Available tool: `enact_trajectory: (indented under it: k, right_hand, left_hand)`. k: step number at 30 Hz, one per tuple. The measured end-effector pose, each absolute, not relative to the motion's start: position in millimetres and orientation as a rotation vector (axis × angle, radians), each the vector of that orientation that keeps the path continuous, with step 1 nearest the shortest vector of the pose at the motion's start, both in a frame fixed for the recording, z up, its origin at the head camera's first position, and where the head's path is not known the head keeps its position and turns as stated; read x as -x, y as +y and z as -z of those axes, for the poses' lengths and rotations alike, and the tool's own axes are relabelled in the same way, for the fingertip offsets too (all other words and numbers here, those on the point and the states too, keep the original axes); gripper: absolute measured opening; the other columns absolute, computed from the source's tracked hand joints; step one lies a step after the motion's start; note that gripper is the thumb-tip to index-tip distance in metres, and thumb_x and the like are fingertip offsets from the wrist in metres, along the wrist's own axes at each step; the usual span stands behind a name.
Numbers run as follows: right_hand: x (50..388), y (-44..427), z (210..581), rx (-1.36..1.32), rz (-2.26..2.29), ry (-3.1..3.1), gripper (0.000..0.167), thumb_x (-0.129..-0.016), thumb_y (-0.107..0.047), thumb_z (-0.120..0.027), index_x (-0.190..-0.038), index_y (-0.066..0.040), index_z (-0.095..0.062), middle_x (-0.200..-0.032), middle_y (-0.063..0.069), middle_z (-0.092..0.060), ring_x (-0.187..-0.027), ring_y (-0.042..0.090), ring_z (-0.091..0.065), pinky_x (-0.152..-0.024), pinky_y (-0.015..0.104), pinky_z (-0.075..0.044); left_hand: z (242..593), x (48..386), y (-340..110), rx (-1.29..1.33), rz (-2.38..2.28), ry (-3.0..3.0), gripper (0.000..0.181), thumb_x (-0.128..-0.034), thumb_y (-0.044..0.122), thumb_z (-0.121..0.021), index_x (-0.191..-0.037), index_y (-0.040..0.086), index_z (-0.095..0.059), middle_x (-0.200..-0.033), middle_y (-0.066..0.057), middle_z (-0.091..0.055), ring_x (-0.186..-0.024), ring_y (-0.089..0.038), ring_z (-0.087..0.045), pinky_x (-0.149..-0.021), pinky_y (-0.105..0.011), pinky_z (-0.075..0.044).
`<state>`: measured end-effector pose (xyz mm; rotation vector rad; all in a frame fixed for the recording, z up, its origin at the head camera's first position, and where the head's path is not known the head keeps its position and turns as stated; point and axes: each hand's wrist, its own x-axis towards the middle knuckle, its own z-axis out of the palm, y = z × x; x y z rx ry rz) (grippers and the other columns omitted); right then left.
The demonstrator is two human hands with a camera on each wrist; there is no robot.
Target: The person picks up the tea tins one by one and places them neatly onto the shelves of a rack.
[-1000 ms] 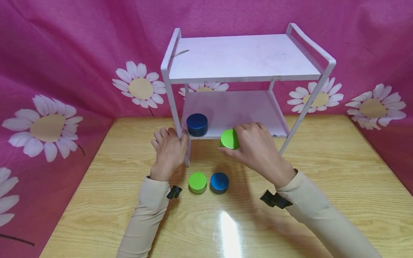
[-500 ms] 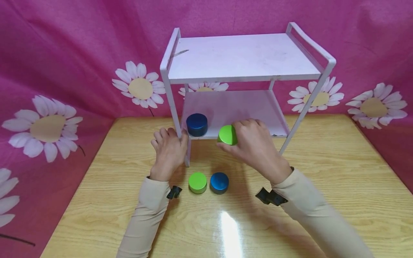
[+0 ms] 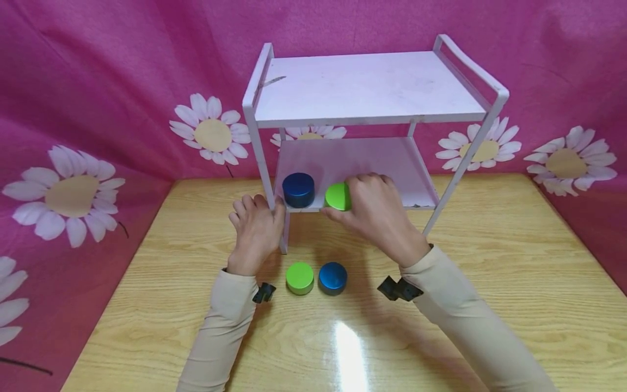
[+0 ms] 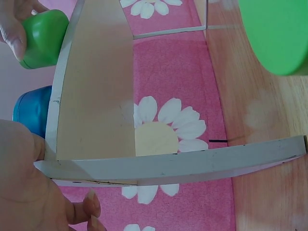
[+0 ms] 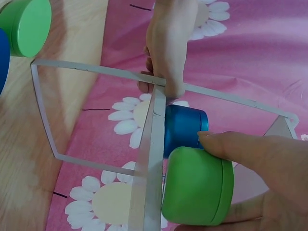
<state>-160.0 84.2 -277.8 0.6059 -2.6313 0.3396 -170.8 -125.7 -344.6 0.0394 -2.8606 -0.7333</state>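
My right hand (image 3: 379, 215) grips a round green canister (image 3: 337, 197) at the front edge of the lower shelf (image 3: 362, 155) of a white two-tier rack (image 3: 362, 87). In the right wrist view this green canister (image 5: 195, 187) is upright relative to the shelf, thumb on one side and fingers on the other. To its left on that shelf stands a blue canister (image 3: 298, 190), a small gap between them. My left hand (image 3: 257, 231) holds the rack's front left post at lower-shelf height, fingers curled behind it. Whether the held canister's base touches the shelf fully I cannot tell.
On the wooden table (image 3: 196, 239), in front of the rack, a second green canister (image 3: 300, 277) and a second blue canister (image 3: 333, 278) stand side by side. Behind the rack hangs a pink cloth (image 3: 352, 24) with white daisies. The top shelf overhangs the lower one.
My right hand has carried the green canister left and back to the lower shelf, nearer the blue one there. The left hand and the canisters on the table have stayed in place.
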Motion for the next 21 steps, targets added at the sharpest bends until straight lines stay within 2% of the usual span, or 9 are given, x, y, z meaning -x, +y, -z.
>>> enact_trajectory:
  k: [21]
  right_hand:
    - [183, 79, 275, -0.591, -0.432, -2.697, 0.048, -0.078, -0.045, -0.074, -0.063, -0.010, -0.045, -0.056, 0.002, -0.041, -0.051, 0.018, -0.043, -0.047, 0.030, -0.034]
  left_hand:
    - [344, 171, -127, -0.036, 0.739, -2.875, 0.049, -0.0995, 0.043, -0.026, -0.092, -0.002, -0.044, -0.097, -0.017, -0.036, -0.095, -0.036, -0.030, -0.080, -0.047, -0.020]
